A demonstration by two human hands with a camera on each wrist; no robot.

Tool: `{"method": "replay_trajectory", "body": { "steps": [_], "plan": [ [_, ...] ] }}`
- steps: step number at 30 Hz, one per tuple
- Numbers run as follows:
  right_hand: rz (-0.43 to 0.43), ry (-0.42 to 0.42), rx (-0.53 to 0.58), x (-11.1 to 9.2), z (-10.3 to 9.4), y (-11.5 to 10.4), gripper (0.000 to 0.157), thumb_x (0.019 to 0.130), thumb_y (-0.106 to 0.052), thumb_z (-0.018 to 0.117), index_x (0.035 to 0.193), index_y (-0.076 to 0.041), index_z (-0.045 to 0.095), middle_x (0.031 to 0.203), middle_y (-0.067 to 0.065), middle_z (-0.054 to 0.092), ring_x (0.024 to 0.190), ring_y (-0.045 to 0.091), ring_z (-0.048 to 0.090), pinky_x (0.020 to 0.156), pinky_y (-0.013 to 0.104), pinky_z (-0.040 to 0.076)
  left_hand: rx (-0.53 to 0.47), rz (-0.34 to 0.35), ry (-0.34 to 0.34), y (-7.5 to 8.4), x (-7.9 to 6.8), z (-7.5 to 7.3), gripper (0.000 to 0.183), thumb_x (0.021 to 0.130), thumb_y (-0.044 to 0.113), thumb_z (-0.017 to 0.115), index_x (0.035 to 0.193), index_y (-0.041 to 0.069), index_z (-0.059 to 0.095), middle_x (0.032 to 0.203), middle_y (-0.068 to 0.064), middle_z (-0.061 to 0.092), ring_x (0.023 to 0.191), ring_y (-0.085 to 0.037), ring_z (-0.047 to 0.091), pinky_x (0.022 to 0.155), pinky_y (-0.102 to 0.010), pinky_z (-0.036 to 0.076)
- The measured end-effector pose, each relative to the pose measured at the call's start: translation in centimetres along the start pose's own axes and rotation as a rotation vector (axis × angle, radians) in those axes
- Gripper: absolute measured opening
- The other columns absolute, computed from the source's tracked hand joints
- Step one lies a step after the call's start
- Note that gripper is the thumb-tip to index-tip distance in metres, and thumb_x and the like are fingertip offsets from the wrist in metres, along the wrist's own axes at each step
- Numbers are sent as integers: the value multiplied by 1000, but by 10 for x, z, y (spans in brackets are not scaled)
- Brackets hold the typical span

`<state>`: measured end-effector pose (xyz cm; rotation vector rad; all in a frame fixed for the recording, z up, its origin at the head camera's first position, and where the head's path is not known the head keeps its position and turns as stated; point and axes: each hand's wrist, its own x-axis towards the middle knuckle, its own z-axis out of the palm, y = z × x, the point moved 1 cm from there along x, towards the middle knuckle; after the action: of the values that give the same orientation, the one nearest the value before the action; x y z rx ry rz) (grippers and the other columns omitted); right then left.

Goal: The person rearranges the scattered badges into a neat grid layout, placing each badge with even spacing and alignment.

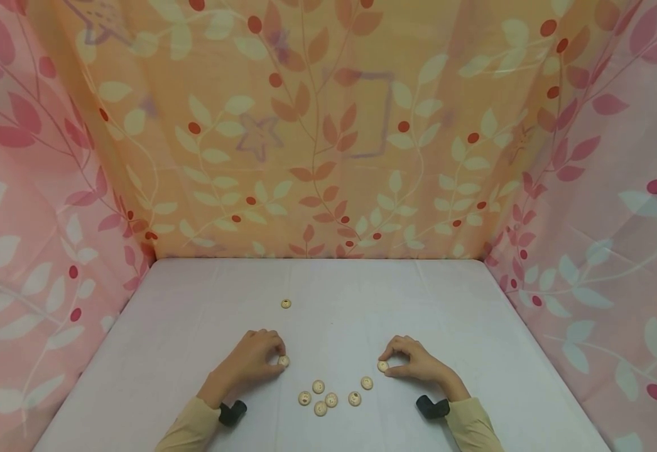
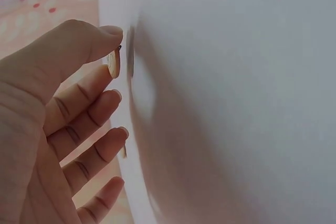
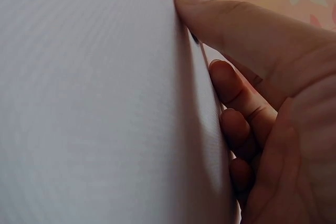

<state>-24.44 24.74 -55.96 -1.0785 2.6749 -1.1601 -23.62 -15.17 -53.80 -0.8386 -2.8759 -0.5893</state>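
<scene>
My left hand [image 1: 256,358] pinches a small round wooden disc [image 1: 284,361] between thumb and index finger. In the left wrist view that disc [image 2: 115,65] stands on edge, a little off the table, its shadow beside it. On the right, my right hand [image 1: 416,361] has thumb and index finger at the edges of another wooden disc [image 1: 383,366]. The right wrist view shows the thumb [image 3: 210,17] down at the table surface, hiding most of that disc. Between the hands and nearer the front lie several similar discs [image 1: 331,400] with dark markings.
A single wooden disc [image 1: 286,304] lies farther back, left of centre. White cloth covers the table [image 1: 396,295]. Leaf-patterned curtains hang along the back [image 1: 317,125] and both sides. Dark wrist cameras [image 1: 433,407] sit by the sleeves.
</scene>
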Motion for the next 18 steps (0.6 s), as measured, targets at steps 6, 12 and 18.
{"method": "replay_trajectory", "body": {
  "steps": [6,12,18],
  "plan": [
    [-17,-7,12,-1,0,5,25,75,-30,76,96,-24,65,98,-8,61,88,10,46,78,27,33,-14,-2,36,-9,3,-5,19,73,33,75,83,24,62,82,14,55,79,-5,45,84,-43,37],
    [-26,-11,13,-1,0,7,24,76,-31,75,97,-24,65,97,-8,61,88,11,47,78,27,33,3,-16,52,-19,8,-7,18,72,32,76,82,24,62,80,13,55,76,-5,44,83,-43,37],
    [-32,-16,3,0,0,7,23,77,-31,74,97,-24,65,97,-9,60,88,10,48,79,28,32,10,-38,69,-26,13,-10,16,74,32,74,81,24,62,80,12,55,77,-6,46,82,-43,37]
  ]
}}
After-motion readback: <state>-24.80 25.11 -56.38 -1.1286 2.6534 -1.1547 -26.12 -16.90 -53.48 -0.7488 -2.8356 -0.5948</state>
